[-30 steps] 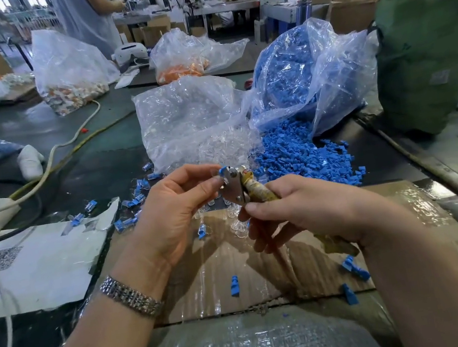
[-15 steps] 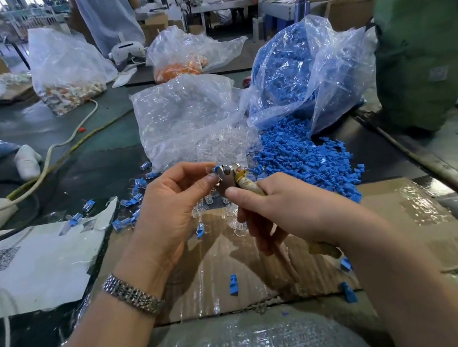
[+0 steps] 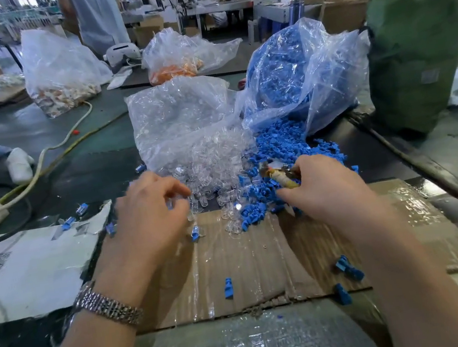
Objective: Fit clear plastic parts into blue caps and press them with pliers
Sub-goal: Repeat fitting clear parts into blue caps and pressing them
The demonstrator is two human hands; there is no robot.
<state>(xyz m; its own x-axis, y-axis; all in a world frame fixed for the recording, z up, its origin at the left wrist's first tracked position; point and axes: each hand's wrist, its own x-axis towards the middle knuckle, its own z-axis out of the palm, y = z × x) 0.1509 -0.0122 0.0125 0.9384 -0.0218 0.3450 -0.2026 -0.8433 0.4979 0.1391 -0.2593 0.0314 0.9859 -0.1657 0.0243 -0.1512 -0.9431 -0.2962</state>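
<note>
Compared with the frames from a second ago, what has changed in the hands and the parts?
The hands have parted. The left hand dropped from the pliers' tip to the clear parts; whether it grips one is blurred. The right hand, still gripping the pliers, moved right and away onto the blue caps. The bags, the cardboard and the loose caps on it stayed.

Bright diffuse daylight from windows behind blue bag [image 3: 290,75]; glare on taped cardboard [image 3: 264,257]; left hand [image 3: 150,214] motion-blurred; edges fisheye-warped.
</note>
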